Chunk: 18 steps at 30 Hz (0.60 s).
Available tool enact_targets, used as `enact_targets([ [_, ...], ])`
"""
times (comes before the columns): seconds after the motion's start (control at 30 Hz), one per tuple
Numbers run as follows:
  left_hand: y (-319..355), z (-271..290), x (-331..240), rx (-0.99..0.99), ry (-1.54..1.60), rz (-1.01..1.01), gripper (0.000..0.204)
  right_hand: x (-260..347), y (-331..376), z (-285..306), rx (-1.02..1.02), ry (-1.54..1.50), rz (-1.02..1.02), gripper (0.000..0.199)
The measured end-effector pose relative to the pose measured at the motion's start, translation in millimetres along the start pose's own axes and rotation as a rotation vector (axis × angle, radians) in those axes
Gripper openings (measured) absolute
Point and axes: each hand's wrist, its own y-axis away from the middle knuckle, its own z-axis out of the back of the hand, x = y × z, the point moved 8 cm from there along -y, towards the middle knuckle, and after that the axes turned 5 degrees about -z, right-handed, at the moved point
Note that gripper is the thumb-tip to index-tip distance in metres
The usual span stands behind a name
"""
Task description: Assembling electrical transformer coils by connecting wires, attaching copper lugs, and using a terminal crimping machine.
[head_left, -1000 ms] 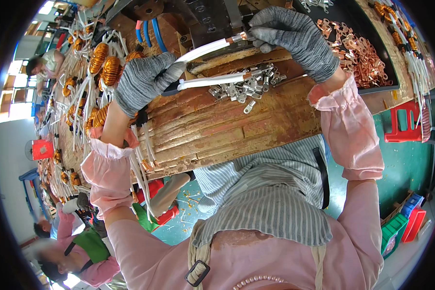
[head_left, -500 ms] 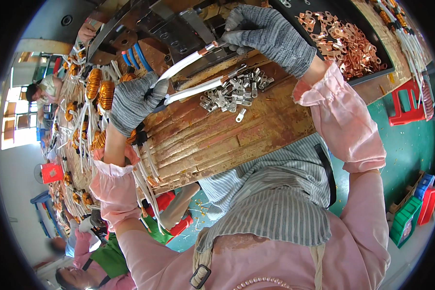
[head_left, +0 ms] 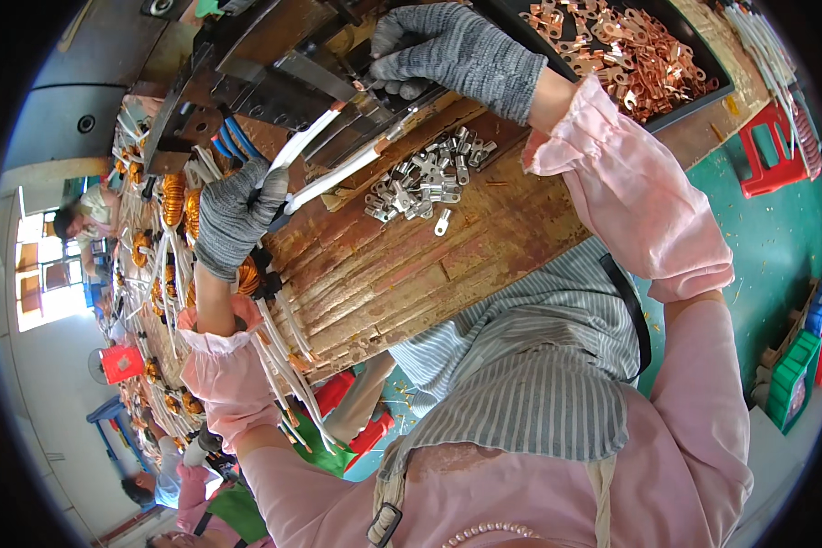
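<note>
My left hand, in a grey knitted glove, is closed round two white cables at the left of the bench. The upper cable runs up into the dark metal press. The lower cable ends in bare copper with a silver-coloured lug, beside the press. My right hand, gloved alike, pinches at the press jaws, where a small copper-coloured cable lug shows at its fingertips, partly hidden. Below lies a heap of silver-coloured cable lugs on the wooden bench.
A black tray of copper lugs stands at the far right. Orange-wound coils with white leads crowd the left side. A red stool and green crate are at the right. Other people sit at the far left.
Both hands have moved up and left in the picture with the cables. The upper cable's copper end, visible before, is now inside the press jaws. The bench view has shifted slightly.
</note>
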Motion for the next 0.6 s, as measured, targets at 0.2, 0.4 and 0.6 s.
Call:
enact_targets([
  [0.2, -3.5, 3.5, -2.2, -0.035, -0.058, -0.102, 0.025, -2.1, -6.8, 2.5, 0.021, -0.020, 0.060, 0.006],
  [0.4, -2.2, 3.4, -0.3, -0.031, -0.058, -0.128, 0.025, 3.5, -8.3, 5.0, -0.016, 0.129, 0.099, 0.006],
  [0.6, -0.4, 1.6, 3.5, 0.002, 0.000, -0.079, 0.026, 0.6, -10.0, 4.8, 0.005, 0.105, 0.060, 0.007],
])
